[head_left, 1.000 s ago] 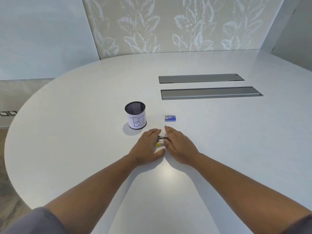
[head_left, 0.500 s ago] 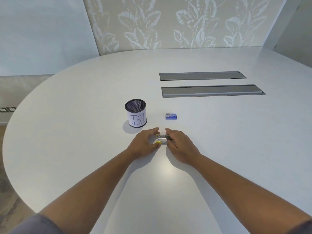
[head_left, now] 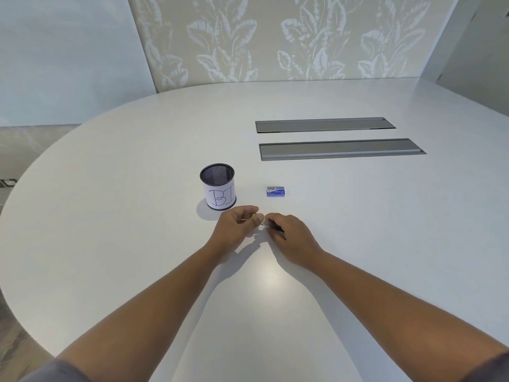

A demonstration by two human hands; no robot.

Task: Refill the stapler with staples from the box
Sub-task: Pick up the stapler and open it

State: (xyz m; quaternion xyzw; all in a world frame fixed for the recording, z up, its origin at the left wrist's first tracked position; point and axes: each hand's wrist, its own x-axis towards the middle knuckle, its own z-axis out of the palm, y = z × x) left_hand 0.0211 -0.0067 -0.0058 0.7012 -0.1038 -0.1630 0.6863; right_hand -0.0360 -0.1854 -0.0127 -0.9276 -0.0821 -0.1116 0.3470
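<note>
A small stapler (head_left: 263,222) with a yellow part sits between my two hands on the white table (head_left: 137,216); only a sliver of it shows. My left hand (head_left: 237,230) grips its left end with curled fingers. My right hand (head_left: 289,238) holds its right end. Whether the stapler is open I cannot tell. The small blue staple box (head_left: 275,191) lies on the table just beyond my hands, apart from both.
A black mesh pen cup (head_left: 218,186) with a paper label marked "BI" stands left of the box, close to my left hand. Two grey recessed cable trays (head_left: 341,149) lie farther back on the right. The table's curved edge runs along the left.
Both hands have closed in tighter around the stapler, hiding most of it. My left fingers have curled over its left end. The box and cup have not moved.
</note>
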